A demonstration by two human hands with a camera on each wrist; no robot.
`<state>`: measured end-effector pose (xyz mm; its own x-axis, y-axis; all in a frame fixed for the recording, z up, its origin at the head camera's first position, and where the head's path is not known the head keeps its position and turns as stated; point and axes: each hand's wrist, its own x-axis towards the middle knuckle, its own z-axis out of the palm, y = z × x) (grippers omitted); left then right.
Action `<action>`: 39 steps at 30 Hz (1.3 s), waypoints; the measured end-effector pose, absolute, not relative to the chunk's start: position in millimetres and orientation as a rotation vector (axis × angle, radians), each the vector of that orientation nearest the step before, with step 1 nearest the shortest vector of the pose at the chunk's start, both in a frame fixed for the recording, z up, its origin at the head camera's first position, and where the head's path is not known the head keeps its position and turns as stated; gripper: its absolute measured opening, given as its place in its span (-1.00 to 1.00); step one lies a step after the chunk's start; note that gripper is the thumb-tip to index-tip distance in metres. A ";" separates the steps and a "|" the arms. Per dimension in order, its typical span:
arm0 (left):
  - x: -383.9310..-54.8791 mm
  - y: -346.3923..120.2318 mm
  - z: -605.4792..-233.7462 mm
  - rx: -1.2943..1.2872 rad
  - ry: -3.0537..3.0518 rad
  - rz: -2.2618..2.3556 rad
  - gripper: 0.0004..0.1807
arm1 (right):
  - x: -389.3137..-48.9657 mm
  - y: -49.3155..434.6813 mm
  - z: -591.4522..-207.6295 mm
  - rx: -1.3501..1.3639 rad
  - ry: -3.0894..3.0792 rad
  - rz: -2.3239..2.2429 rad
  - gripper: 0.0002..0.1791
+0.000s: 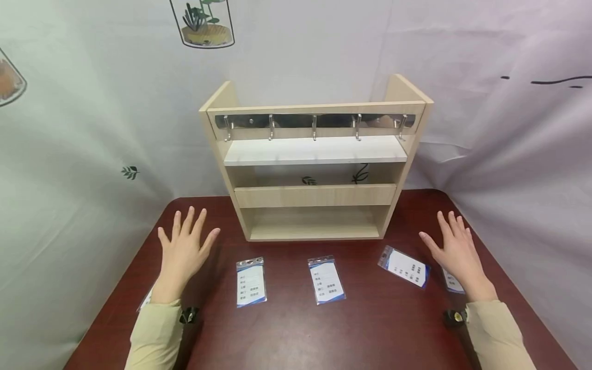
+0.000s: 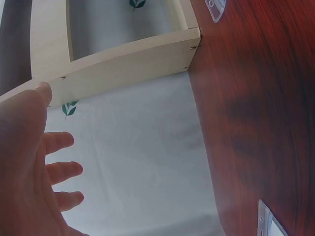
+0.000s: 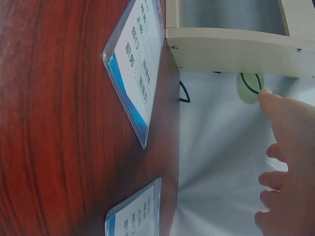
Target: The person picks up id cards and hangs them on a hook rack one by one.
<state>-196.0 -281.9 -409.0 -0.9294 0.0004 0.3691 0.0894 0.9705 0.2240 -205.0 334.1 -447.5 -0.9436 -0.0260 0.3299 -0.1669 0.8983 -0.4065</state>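
Note:
My left hand (image 1: 181, 254) hovers over the left side of the table, fingers spread and straight, holding nothing. Over the right side, my right hand (image 1: 458, 253) is likewise spread with nothing in it. Several clear badge holders with white and blue cards lie flat on the dark red table. One badge holder (image 1: 251, 282) lies right of my left hand, another badge holder (image 1: 327, 280) near the middle. A tilted badge holder (image 1: 405, 266) is just left of my right hand, and one more badge holder (image 1: 452, 282) is partly hidden under that hand. My left forearm mostly covers another badge holder (image 1: 146, 299).
A light wooden shelf unit (image 1: 315, 196) stands at the back of the table (image 1: 296, 329). Across its top runs a metal rail with several hooks (image 1: 314, 127). White printed curtains (image 1: 83, 169) enclose the table at the back and both sides.

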 end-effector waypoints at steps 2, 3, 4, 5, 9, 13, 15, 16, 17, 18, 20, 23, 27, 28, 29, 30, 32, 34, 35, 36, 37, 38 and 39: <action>-195.2 -282.1 -409.1 -0.064 -2.747 -0.334 -0.21 | -205.0 334.4 -449.2 0.142 -2.752 0.628 -0.08; -194.9 -282.2 -409.1 -0.064 -2.747 -0.332 -0.21 | -204.8 334.5 -449.8 0.142 -2.754 0.629 -0.07; -194.5 -282.4 -409.1 -0.064 -2.748 -0.330 -0.21 | -204.8 334.7 -450.8 0.141 -2.757 0.630 -0.07; -194.3 -282.7 -409.2 -0.064 -2.749 -0.328 -0.21 | -204.6 335.1 -451.6 0.141 -2.760 0.631 -0.07; -193.7 -283.7 -409.9 -0.066 -2.753 -0.325 -0.20 | -202.9 336.5 -452.8 0.148 -2.758 0.639 -0.07; -192.6 -284.8 -411.3 -0.068 -2.748 -0.318 -0.20 | -200.8 337.4 -453.4 0.163 -2.761 0.655 -0.06; -192.2 -285.1 -411.7 -0.076 -2.743 -0.325 -0.21 | -199.0 337.7 -453.7 0.165 -2.763 0.676 -0.07; -192.2 -285.1 -411.5 -0.084 -2.740 -0.329 -0.22 | -198.1 337.8 -453.6 0.166 -2.759 0.689 -0.07; -192.2 -284.9 -411.3 -0.091 -2.737 -0.342 -0.23 | -196.9 338.1 -453.1 0.162 -2.754 0.705 -0.08; -192.4 -284.6 -410.6 -0.101 -2.732 -0.360 -0.24 | -195.7 338.4 -452.3 0.156 -2.742 0.724 -0.09; -193.1 -284.9 -408.8 -0.122 -2.721 -0.400 -0.26 | -194.1 338.6 -449.4 0.141 -2.715 0.766 -0.11; -193.1 -289.2 -405.6 -0.144 -2.700 -0.456 -0.31 | -195.9 336.4 -443.1 0.125 -2.659 0.827 -0.16; -188.9 -303.8 -401.3 -0.139 -2.699 -0.520 -0.33 | -207.0 326.3 -432.0 0.118 -2.592 0.907 -0.22; -187.3 -308.3 -400.4 -0.132 -2.703 -0.535 -0.32 | -210.2 323.0 -429.0 0.116 -2.581 0.926 -0.22; -185.5 -312.8 -399.6 -0.122 -2.711 -0.552 -0.32 | -213.4 319.5 -425.9 0.113 -2.571 0.945 -0.23; -183.5 -317.4 -398.7 -0.110 -2.721 -0.572 -0.32 | -216.5 315.9 -422.7 0.114 -2.561 0.963 -0.24; -179.7 -326.7 -397.9 -0.085 -2.741 -0.612 -0.31 | -222.2 308.9 -417.0 0.118 -2.547 0.993 -0.25; -175.6 -335.8 -397.6 -0.051 -2.773 -0.665 -0.28 | -227.7 302.5 -412.3 0.125 -2.533 1.022 -0.26; -173.7 -340.1 -397.7 -0.031 -2.793 -0.695 -0.27 | -230.6 299.6 -410.5 0.130 -2.527 1.040 -0.26; -171.8 -344.4 -397.8 -0.007 -2.813 -0.729 -0.25 | -233.3 296.7 -409.1 0.137 -2.521 1.057 -0.26; -170.0 -348.6 -398.1 0.019 -2.832 -0.756 -0.23 | -236.1 294.0 -408.3 0.143 -2.519 1.071 -0.26; -168.2 -352.7 -398.6 0.048 -2.852 -0.781 -0.20 | -238.7 291.4 -407.9 0.150 -2.517 1.089 -0.26; -166.5 -356.8 -399.6 0.077 -2.871 -0.800 -0.18 | -241.2 289.0 -407.9 0.157 -2.517 1.110 -0.25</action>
<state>-166.5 -356.8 -399.6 -0.9858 -0.0923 0.1404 -0.0064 0.8556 0.5176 -241.2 289.0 -407.9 -0.9202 0.0511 0.3882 -0.2521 0.6812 -0.6873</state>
